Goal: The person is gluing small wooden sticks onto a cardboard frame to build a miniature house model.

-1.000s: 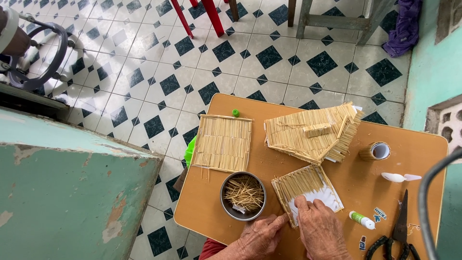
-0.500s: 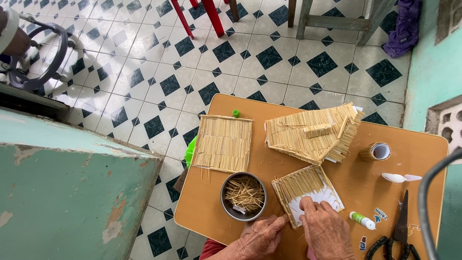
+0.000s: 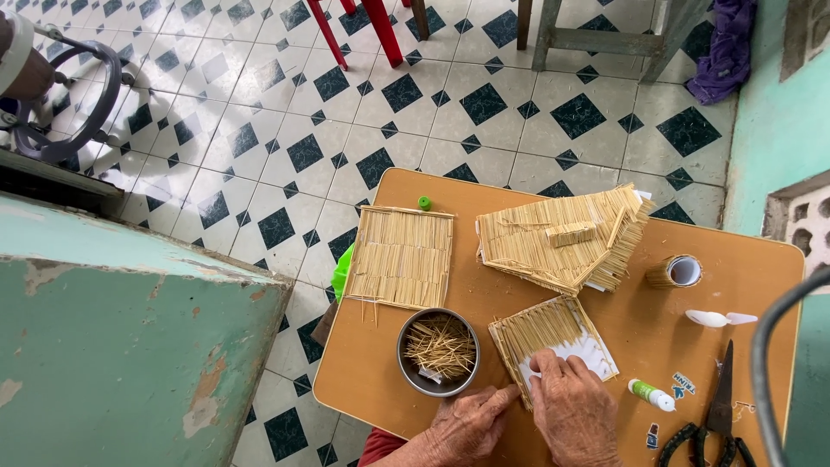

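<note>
My right hand (image 3: 572,413) lies flat on a small white card (image 3: 577,355) partly covered with rows of thin sticks, its fingertips pressing the bare white part. My left hand (image 3: 468,425) rests on the table at the card's near-left corner, fingers touching its edge. A round metal bowl (image 3: 438,350) full of loose thin sticks stands just left of the card. Neither hand holds anything lifted.
On the low wooden table (image 3: 743,285) lie a square stick panel (image 3: 402,256), a larger stick roof piece (image 3: 562,238), a tape roll (image 3: 679,271), a white spoon (image 3: 714,318), a glue tube (image 3: 650,394) and black scissors (image 3: 713,415). Green wall at left; tiled floor beyond.
My right hand has slid slightly along the white part of the card. The left hand and the things on the table have stayed put.
</note>
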